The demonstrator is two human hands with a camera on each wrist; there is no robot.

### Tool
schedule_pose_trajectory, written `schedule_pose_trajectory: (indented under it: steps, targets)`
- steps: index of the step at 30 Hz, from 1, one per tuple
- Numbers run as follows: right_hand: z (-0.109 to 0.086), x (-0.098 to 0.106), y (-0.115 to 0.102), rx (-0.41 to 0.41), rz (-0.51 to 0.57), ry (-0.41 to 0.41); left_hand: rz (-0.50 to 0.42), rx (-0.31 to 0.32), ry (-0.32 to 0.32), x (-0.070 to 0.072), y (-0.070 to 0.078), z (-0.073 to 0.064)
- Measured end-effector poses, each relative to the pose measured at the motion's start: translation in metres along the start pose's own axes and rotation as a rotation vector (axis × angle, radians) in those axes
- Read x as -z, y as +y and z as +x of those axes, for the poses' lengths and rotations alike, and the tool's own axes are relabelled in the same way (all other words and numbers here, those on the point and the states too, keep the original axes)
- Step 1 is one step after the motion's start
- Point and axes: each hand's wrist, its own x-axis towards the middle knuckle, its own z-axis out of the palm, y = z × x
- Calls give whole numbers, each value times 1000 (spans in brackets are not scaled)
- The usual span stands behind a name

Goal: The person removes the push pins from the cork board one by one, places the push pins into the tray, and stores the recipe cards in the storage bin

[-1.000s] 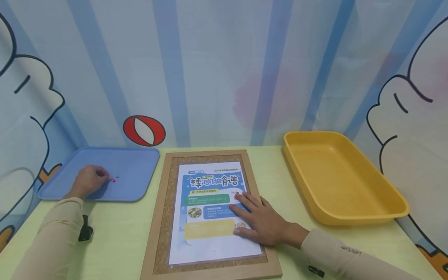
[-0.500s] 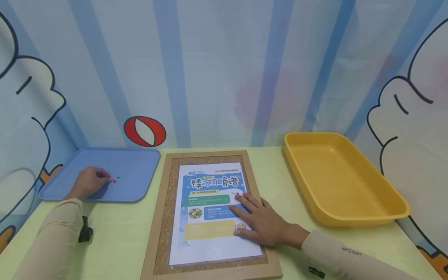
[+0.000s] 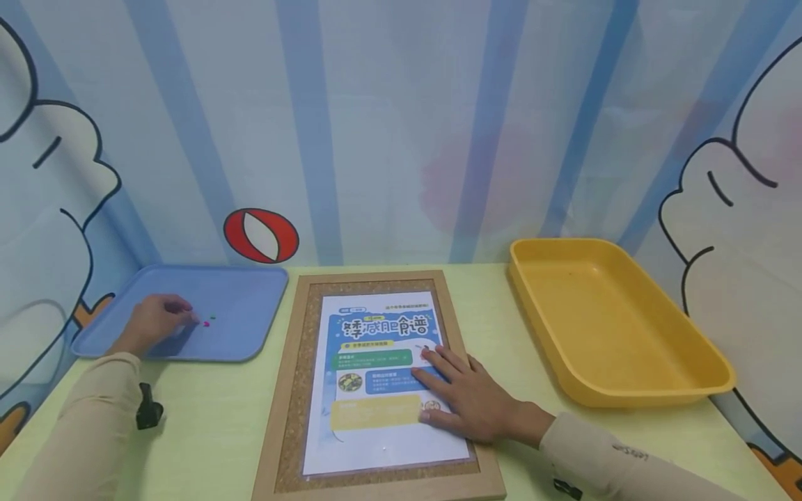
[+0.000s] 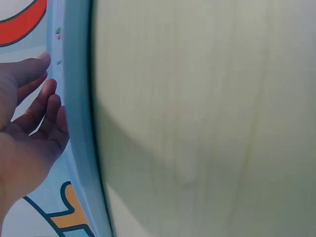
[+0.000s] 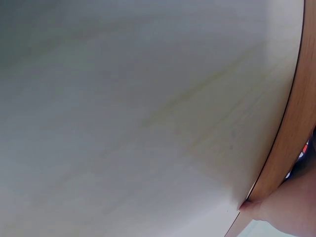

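Observation:
My left hand point(image 3: 156, 321) is over the blue tray point(image 3: 241, 292), its fingers loosely bent. In the left wrist view, a gap shows between thumb and fingertips, with nothing visible in it. Just past the fingertips, a tiny pink piece point(image 3: 206, 323) and a tiny green piece point(image 3: 213, 318) lie on the tray. A small greyish speck point(image 4: 59, 62) is beside the thumb tip in the left wrist view. My right hand point(image 3: 466, 396) rests with spread fingers on a printed sheet point(image 3: 376, 445), which lies inside a wooden-framed cork board point(image 3: 288, 417).
A deep yellow tray point(image 3: 614, 327) stands at the right of the pale table point(image 3: 200, 417). Behind the table hangs a striped blue and white cloth point(image 3: 401, 139) with cartoon prints. The cork board lies between the two trays.
My left hand has drawn back slightly to the left, and its fingertips have come away from the pink piece. The right hand stays in place on the sheet.

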Motion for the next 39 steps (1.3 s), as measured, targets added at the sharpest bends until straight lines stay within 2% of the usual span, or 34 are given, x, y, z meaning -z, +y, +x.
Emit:
schedule_pose_trajectory:
  steps: [6,11,24,32,39]
  targets:
    - [0,-1,0,-2,0,3,-31,-28,48,4,11,4]
    - [0,-1,-1,-1,6,5,-73,-54,64,5,35,6]
    - [1,-1,0,-9,0,-3,-138,-109,-18,-13,97,14]
    - [1,-1,0,-3,-1,-5,-166,-143,-88,-34,122,15]
    - [1,-1,1,-1,-6,-6,-98,-216,-167,-55,144,10]
